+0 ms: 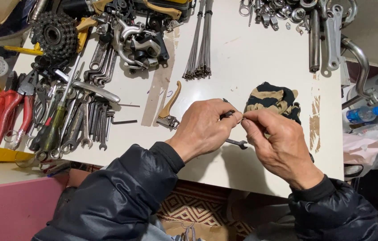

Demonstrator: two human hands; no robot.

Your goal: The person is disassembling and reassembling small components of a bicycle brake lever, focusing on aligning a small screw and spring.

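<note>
Nearest me, my left hand [202,127] and right hand [278,143] meet over the front half of the white table [242,58], both in dark jacket sleeves. My left hand is curled tight around a small dark metal part [227,114], of which only a short end shows past the knuckles. My right hand pinches its thumb and forefinger together at the tip of that same part; I cannot tell whether they grip it or only touch it. Just below the two hands a small wrench [237,143] lies flat on the table, partly under my left palm.

Just behind my right hand sits a crumpled black-and-tan striped rag [273,100]. Left of my left hand lies a brake lever [169,108] with a tan blade. Further left is a spread of spanners [91,127] and red-handled pliers [8,109]. Beyond, a bundle of spokes [200,42] runs toward the far edge, with a black freewheel cluster [55,35] at the far left corner and a chrome brake caliper [133,40] beside it.
</note>
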